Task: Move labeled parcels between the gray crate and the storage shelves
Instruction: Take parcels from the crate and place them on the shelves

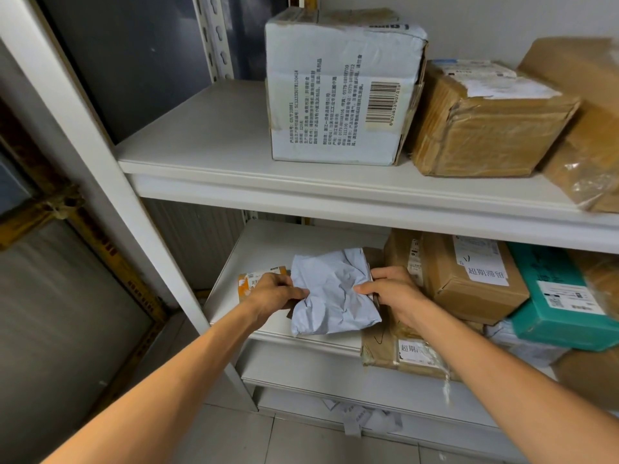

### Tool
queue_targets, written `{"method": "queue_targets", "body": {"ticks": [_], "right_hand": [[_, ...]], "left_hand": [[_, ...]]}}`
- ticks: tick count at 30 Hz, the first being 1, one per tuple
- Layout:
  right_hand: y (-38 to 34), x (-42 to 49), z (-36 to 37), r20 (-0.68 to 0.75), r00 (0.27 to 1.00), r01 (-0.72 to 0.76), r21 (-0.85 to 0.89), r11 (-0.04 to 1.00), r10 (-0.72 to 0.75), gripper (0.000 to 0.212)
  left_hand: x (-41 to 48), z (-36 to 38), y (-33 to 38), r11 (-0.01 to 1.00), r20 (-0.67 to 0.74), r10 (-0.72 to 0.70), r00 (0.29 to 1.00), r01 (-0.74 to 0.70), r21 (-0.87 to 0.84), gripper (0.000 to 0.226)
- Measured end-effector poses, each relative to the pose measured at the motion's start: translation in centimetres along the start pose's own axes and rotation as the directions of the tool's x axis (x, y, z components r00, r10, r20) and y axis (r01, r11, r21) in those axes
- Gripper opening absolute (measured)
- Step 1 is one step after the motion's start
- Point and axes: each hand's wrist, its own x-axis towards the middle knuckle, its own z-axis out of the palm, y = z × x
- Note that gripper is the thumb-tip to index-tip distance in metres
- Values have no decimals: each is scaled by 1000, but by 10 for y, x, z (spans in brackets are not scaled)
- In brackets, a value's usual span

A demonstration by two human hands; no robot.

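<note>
We see the fingers [294, 291] of the left hand [273, 293] curled and pinching the left edge of a crumpled pale grey plastic mailing bag [331, 296]; the thumb of the right hand [393, 296] lies on top of the bag's right edge with its other fingers curled beneath, so both hands are clamped on the same bag, one on each side; the backs of both hands face up. Both forearms are bare; they come in from the bottom corners of the view and converge, stretched forward and nearly straight, toward the shelving. The bag sits over the front part of the white lower shelf [268, 242], its near edge reaching the shelf's front lip; we cannot tell whether it rests on the shelf or is held just clear of it. Just left of it, partly behind the left hand, lies a small orange and white labelled packet [249, 279]; under the right hand is a flat brown taped parcel [395, 353] that overhangs the shelf front; beside that hand stands a brown cardboard box with a white label [469, 283], with a teal box [552, 306] just to its right. On the white upper shelf [207, 139] we find a white printed carton with a barcode [338, 95], touching a brown tape-wrapped box [482, 128] on its right.
</note>
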Motion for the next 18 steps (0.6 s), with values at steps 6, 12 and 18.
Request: {"method": "queue_targets", "body": {"ticks": [6, 12, 18], "right_hand": [[-3, -4, 6, -109, 970, 199, -150, 968, -216, 13], [-8, -1, 13, -45, 997, 68, 10, 998, -67, 18], [-7, 8, 24, -62, 996, 74, 106, 992, -67, 18]], "left_hand": [[2, 1, -1, 992, -108, 116, 987, -110, 61, 6], [-1, -7, 7, 983, -119, -20, 993, -2, -182, 23], [2, -14, -2, 984, -205, 104, 973, -131, -122, 13]]}}
